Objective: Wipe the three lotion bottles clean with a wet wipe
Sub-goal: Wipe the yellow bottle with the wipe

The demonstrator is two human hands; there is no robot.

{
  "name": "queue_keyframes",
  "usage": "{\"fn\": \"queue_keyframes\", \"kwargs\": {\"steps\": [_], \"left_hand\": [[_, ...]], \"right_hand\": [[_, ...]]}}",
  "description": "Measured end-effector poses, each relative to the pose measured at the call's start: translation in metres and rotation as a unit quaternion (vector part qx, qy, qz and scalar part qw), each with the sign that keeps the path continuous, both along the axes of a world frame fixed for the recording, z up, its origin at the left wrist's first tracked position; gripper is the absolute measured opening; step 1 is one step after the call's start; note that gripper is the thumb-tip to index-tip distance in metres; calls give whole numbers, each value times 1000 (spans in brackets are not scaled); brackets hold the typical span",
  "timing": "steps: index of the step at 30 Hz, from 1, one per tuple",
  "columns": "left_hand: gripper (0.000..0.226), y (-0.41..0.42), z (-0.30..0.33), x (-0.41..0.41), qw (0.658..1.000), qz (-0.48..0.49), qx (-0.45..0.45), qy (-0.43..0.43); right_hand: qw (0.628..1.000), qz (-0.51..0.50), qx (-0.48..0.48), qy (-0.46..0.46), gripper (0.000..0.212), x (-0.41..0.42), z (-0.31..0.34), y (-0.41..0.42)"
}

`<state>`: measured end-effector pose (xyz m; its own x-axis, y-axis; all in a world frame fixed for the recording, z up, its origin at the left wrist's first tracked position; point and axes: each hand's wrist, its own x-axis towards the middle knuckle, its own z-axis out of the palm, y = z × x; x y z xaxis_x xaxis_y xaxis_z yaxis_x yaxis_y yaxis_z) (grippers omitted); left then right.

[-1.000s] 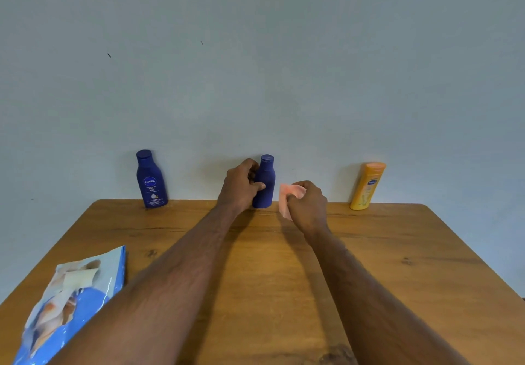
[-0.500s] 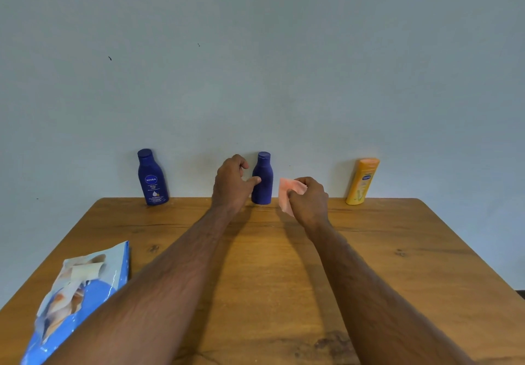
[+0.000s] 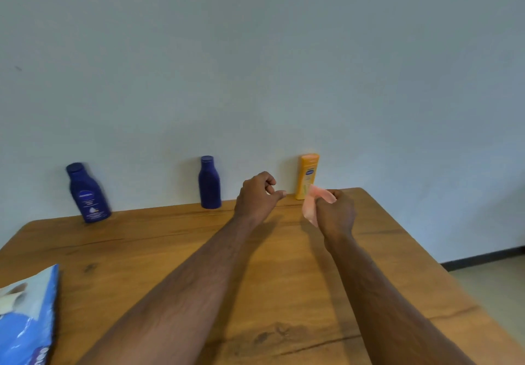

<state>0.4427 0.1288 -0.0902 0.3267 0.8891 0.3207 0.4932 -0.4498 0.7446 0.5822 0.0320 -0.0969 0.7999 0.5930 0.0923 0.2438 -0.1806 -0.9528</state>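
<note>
The pink wet wipe (image 3: 311, 204), soft and limp, is being pinched in the right hand (image 3: 336, 215). The left hand (image 3: 257, 195), loosely curled and empty, is being held near the yellow bottle (image 3: 306, 175) on the bench (image 3: 284, 265); light, probably slick, it is best gripped around its body.

wooden table (image 3: 284, 279) against pale wall (image 3: 255, 52); floor (image 3: 494, 285) at right.
</note>
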Motion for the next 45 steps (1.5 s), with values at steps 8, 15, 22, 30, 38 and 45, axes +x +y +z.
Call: {"fn": "queue_keyframes", "kwargs": {"steps": [8, 15, 22, 30, 38, 45], "left_hand": [[49, 26, -14, 90, 994, 33, -72, -78], [47, 39, -32, 123, 992, 58, -74, -83], [11, 22, -39, 116, 975, 25, -134, -175], [21, -73, -27, 1, 926, -83, -249, -273], [54, -154, -31, -139, 827, -136, -369, -401], [48, -163, -31, -193, 733, -80, -438, -515]], "right_hand": [[1000, -12, -11, -12, 23, 63, -12, -2], [1000, 11, 13, 21, 21, 74, -26, 2], [999, 15, 15, 37, 26, 76, -32, -7], [987, 58, 81, 123, 14, 21, -33, -42], [910, 214, 140, 327, 25, -116, -18, -75], [910, 232, 175, 297, 26, -188, -18, -87]]}}
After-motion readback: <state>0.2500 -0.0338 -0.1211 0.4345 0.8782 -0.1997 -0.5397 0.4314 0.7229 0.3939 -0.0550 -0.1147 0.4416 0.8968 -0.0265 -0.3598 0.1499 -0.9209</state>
